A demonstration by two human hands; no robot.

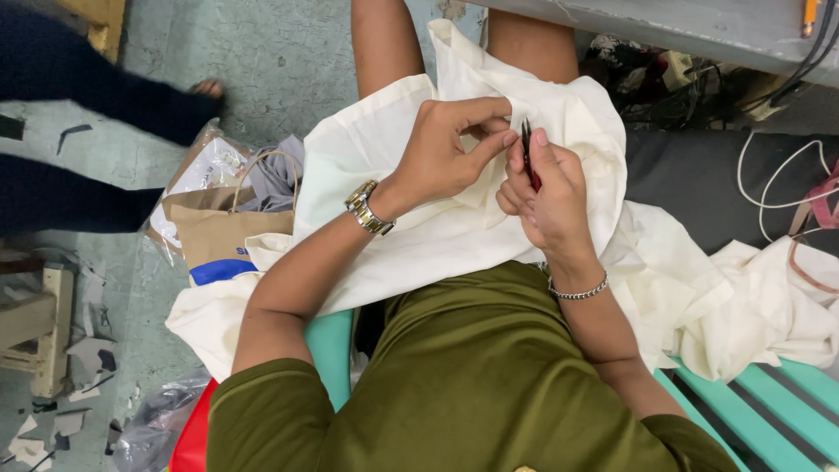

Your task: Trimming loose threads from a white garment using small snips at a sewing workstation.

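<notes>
Floor: grey concrete [288, 61], worn, littered with paper scraps [52, 419] at left. Wooden stool [39, 328] at left edge. Teal slatted bench [752, 411] lower right. Grey table edge [682, 26] top right, cables [786, 175] beneath. Light even.

Brown paper bag [212, 229] on the concrete floor [288, 61], left of the seated person; grey cloth [278, 179] sticks out of its top, clear plastic wrap [203, 166] lies against it. Another person's dark-trousered legs [79, 105] at top left, bare toes [208, 87] showing. Wooden stool leg [52, 328] at left edge, paper scraps [52, 419] scattered round it. Crumpled clear plastic bag [153, 424] at bottom left. Teal slatted bench [752, 411] at lower right, heap of cream fabric [769, 306] on it. White cord [769, 188] looped over a dark surface [690, 179]. Black cables [808, 52] at top right.
</notes>
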